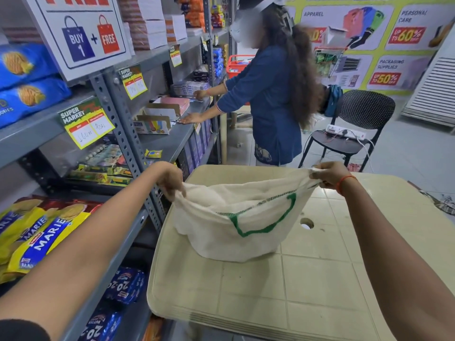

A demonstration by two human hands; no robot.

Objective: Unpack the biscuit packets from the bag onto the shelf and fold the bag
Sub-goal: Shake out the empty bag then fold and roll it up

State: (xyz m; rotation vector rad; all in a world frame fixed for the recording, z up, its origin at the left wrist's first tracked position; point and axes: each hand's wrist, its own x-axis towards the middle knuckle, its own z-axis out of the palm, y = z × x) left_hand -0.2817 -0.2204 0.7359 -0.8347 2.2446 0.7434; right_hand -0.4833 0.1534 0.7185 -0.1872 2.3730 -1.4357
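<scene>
A cream cloth bag [234, 232] with a green handle outline hangs over the beige plastic table [307, 291], its bottom touching the tabletop. My left hand [170, 179] grips the bag's left top corner and my right hand [330, 174] grips the right top corner, so the top edge is stretched between them. The bag looks limp and flat. Yellow and blue Marie biscuit packets [37, 235] lie on the grey shelf [115, 271] at my left. Dark blue biscuit packets [125, 284] sit on the shelf below.
Grey metal shelving [118, 99] with price tags runs along the left. A person in a blue top [273, 94] stands ahead at the shelf. A black chair [349, 129] with a power strip stands on the right. A hole [306, 223] marks the tabletop.
</scene>
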